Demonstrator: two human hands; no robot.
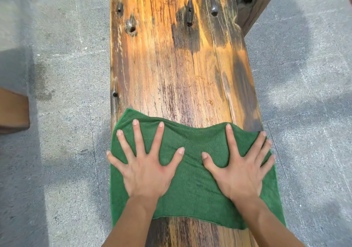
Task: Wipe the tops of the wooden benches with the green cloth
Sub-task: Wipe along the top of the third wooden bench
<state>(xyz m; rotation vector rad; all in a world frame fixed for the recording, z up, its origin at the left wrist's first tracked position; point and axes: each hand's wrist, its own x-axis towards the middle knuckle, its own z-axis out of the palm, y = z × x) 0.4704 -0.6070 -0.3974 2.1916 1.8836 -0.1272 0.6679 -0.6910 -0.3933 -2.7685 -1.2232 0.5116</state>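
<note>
A person's left hand (pixel 146 172) and right hand (pixel 242 172) press flat, fingers spread, on the green cloth (pixel 192 185) spanning the near end of the wooden worktop (pixel 181 75). Wiping appears underway; the next move likely calls for an even 2-handed push toward the worktop's far end.

place: outdoor paved yard | cues: grey stone paving (pixel 57 60), weathered wooden bench (pixel 171 65), dappled shadows (pixel 297 41)
</note>
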